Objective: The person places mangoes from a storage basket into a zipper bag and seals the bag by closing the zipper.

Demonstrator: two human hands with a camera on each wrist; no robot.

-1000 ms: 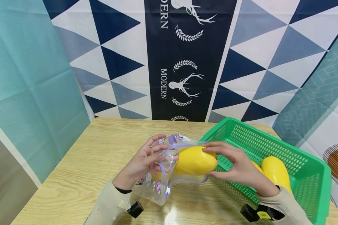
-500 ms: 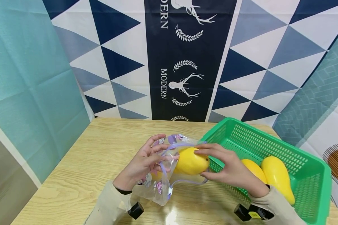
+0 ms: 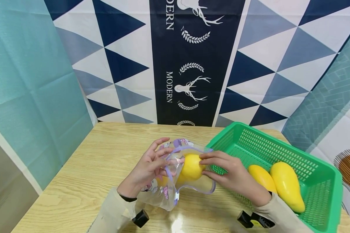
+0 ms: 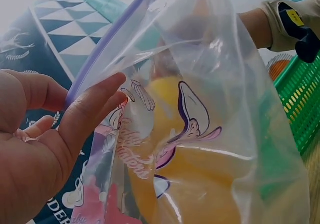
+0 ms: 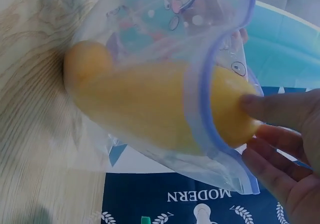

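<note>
A clear zip bag (image 3: 160, 201) with purple edging and cartoon prints lies on its side, mouth to the right. My left hand (image 3: 148, 166) holds the bag's rim, which passes between thumb and fingers in the left wrist view. At the mouth, my right hand (image 3: 230, 171) holds the blunt end of a yellow mango (image 3: 192, 166) with thumb and fingertips. Most of that mango (image 5: 145, 104) is inside the bag, seen through the plastic in the right wrist view. Whether a second one lies behind it I cannot tell.
To the right stands a green perforated basket (image 3: 335, 197) holding two more mangoes, one larger mango (image 3: 286, 187) and one partly hidden mango (image 3: 262, 177) behind the right forearm. A wooden table (image 3: 84, 181) lies beneath, with a patterned cloth (image 3: 128, 64) behind it.
My right hand has moved left, sliding the mango deeper into the bag. The left hand has stayed nearly still at the rim. More of the basket's mangoes now shows.
</note>
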